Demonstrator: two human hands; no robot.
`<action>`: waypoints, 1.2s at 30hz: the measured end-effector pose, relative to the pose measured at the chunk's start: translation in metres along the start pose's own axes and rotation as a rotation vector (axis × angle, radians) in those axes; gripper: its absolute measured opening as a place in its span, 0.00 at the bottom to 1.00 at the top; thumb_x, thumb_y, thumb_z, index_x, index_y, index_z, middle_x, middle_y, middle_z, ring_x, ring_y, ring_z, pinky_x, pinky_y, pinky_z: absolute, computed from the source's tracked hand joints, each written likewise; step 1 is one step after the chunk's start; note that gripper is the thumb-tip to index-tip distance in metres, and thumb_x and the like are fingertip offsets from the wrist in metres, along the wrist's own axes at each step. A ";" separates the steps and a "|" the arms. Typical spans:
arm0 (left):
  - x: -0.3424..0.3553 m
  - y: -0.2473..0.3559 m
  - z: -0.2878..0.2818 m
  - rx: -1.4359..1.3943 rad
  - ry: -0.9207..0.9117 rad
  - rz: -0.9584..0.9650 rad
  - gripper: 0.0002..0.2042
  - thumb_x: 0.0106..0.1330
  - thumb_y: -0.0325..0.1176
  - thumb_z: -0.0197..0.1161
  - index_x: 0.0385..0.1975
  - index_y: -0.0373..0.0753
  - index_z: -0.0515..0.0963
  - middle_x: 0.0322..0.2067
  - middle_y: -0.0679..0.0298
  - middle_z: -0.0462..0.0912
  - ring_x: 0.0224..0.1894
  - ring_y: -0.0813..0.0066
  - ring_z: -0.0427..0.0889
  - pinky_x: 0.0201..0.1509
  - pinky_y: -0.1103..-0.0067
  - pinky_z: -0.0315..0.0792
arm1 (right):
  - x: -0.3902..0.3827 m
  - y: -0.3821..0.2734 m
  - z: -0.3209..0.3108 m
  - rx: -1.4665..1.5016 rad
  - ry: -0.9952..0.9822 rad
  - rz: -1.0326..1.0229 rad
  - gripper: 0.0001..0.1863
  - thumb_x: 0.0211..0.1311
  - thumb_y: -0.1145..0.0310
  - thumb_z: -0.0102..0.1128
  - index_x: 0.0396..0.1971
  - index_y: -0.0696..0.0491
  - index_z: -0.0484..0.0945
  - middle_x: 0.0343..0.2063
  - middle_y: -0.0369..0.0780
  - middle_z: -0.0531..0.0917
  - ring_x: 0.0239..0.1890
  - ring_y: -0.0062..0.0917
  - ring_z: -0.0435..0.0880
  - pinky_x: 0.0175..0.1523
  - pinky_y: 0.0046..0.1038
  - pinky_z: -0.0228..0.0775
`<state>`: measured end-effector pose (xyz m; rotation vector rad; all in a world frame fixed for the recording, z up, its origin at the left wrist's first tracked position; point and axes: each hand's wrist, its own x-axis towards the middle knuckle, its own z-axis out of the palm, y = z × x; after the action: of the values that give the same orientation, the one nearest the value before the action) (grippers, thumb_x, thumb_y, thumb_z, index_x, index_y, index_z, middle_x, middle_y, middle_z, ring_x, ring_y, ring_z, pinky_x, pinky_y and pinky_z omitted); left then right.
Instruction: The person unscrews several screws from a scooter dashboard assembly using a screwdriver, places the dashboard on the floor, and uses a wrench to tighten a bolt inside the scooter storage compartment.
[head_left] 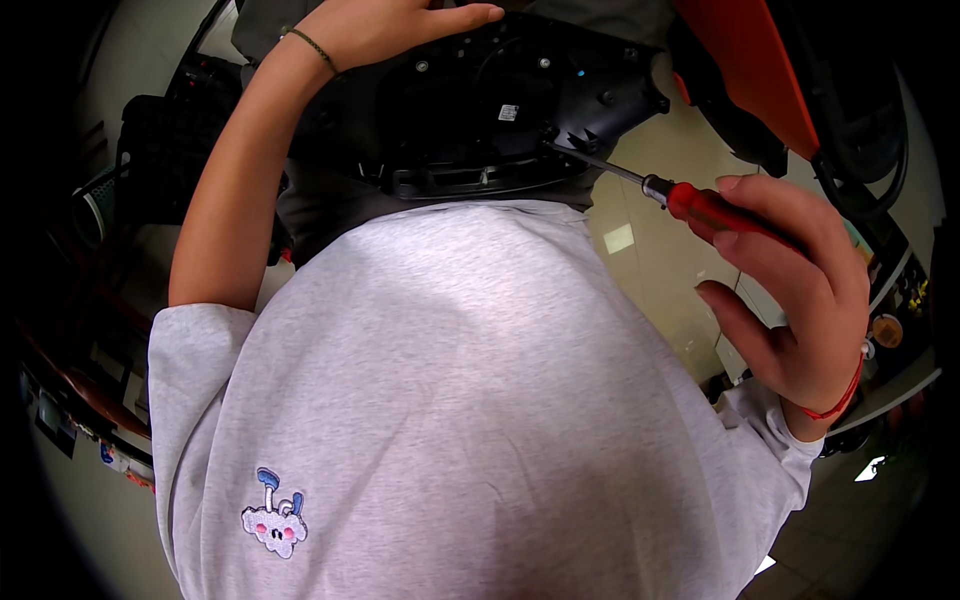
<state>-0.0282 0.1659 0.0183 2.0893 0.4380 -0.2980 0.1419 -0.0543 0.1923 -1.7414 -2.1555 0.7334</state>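
A black moulded plastic panel (470, 140) lies across my lap, its inner side with screw bosses and ribs facing up. My left hand (385, 30) rests over its far edge, thumb stretched out along it; the other fingers are cut off by the upper edge of the view. In my right hand (790, 250) is a screwdriver (690, 203) with a red handle. Its handle lies between the fingers and palm, while the thumb stands apart below. The thin metal shaft points left, and its tip meets the panel near the right part of the near edge.
At the upper right stands an orange panel (750, 65) with dark parts and a cable beside it. Pale floor tiles (660, 260) show past my right side. Dark furniture and a black object (165, 160) are on the left. Small items sit on a surface at far right.
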 end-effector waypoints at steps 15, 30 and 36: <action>0.001 -0.001 0.000 0.033 0.020 0.010 0.20 0.66 0.47 0.58 0.27 0.32 0.78 0.22 0.52 0.82 0.27 0.58 0.82 0.33 0.70 0.74 | -0.004 0.006 0.007 0.214 -0.027 0.053 0.25 0.39 0.80 0.74 0.40 0.57 0.71 0.40 0.52 0.82 0.37 0.40 0.86 0.39 0.29 0.79; 0.003 0.000 0.000 0.042 0.057 0.052 0.20 0.65 0.47 0.59 0.27 0.30 0.78 0.24 0.48 0.80 0.28 0.54 0.81 0.33 0.68 0.72 | -0.012 0.021 0.036 0.272 0.201 0.084 0.26 0.39 0.70 0.78 0.39 0.56 0.72 0.30 0.43 0.80 0.30 0.27 0.82 0.33 0.24 0.75; 0.003 0.000 0.001 -0.016 0.058 0.069 0.17 0.64 0.42 0.60 0.30 0.31 0.78 0.24 0.51 0.81 0.28 0.59 0.81 0.33 0.71 0.72 | 0.003 0.016 0.040 0.409 0.088 0.120 0.18 0.40 0.77 0.70 0.36 0.56 0.77 0.33 0.43 0.83 0.33 0.31 0.83 0.36 0.26 0.74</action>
<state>-0.0259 0.1658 0.0165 2.0968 0.3999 -0.1936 0.1344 -0.0578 0.1498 -1.6549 -1.7054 1.0232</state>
